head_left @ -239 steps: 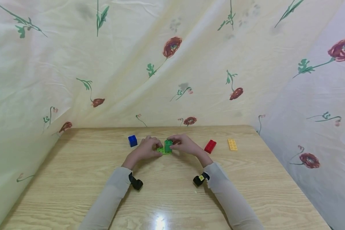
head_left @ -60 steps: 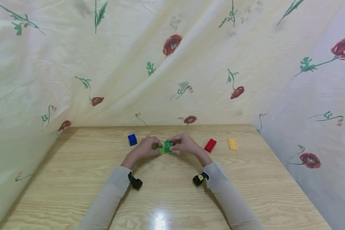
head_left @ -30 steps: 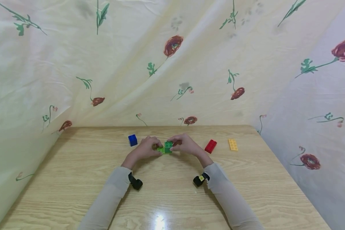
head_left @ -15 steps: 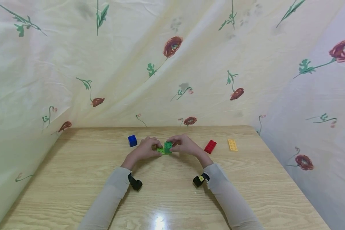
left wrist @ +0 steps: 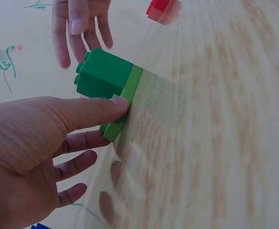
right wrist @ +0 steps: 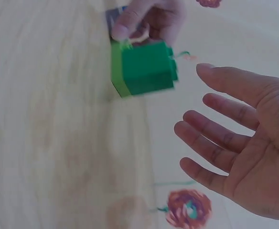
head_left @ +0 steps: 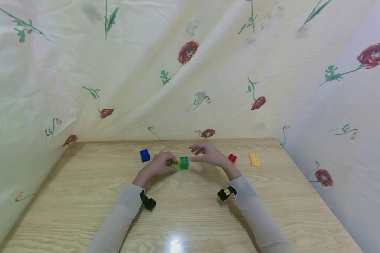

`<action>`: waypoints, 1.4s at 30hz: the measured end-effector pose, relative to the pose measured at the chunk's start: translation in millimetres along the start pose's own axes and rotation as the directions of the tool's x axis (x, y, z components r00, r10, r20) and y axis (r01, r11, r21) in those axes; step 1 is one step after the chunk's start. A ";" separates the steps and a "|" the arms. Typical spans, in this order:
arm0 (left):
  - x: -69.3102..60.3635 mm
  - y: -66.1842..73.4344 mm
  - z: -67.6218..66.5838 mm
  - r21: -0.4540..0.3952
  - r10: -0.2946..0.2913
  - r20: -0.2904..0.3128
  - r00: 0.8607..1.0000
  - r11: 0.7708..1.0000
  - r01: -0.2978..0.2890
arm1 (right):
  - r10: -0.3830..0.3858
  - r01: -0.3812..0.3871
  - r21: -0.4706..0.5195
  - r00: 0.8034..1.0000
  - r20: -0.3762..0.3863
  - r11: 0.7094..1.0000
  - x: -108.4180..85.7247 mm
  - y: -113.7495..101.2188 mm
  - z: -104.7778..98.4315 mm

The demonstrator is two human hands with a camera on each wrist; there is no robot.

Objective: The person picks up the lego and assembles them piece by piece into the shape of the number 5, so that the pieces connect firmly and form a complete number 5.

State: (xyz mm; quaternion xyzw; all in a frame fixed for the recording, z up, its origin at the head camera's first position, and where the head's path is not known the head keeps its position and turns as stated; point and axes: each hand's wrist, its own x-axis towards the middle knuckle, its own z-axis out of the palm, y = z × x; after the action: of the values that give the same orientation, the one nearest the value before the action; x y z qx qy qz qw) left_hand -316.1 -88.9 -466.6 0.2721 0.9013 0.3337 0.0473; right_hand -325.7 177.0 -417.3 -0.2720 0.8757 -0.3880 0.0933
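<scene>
A dark green toy building brick [head_left: 184, 162] sits on the right end of a flat light green brick [left wrist: 133, 86], both at the far middle of the table. My left hand [head_left: 158, 164] pinches the left end of the light green brick between thumb and fingers. Its other fingers are spread loosely in the left wrist view. My right hand [head_left: 209, 154] is just right of the dark green brick and apart from it. Its fingers [right wrist: 211, 129] are spread, with nothing between them. Behind the right wrist a red brick [head_left: 232, 158] is partly hidden.
A blue brick [head_left: 144, 155] lies left of my left hand. A flat yellow brick [head_left: 254, 159] lies at the right of the wooden table [head_left: 190, 218]. Flowered cloth [head_left: 139, 70] hangs behind the table and along its sides.
My right hand has let go of the dark green brick and moved slightly right, its fingers spreading. The left hand keeps its pinch on the light green brick.
</scene>
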 end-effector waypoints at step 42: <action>1.3 -0.9 0.3 -0.037 -0.028 0.015 0.999 0.999 0.029 | 0.501 -0.536 -0.095 0.829 -0.250 0.839 -128.8 117.4 -117.7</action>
State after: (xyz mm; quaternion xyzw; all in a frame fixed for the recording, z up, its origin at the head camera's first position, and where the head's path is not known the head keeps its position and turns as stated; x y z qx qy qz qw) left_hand -317.6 -88.6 -467.3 0.2606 0.8985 0.3475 0.0636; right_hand -309.7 386.3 -428.9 0.0135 0.9497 -0.3029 0.0778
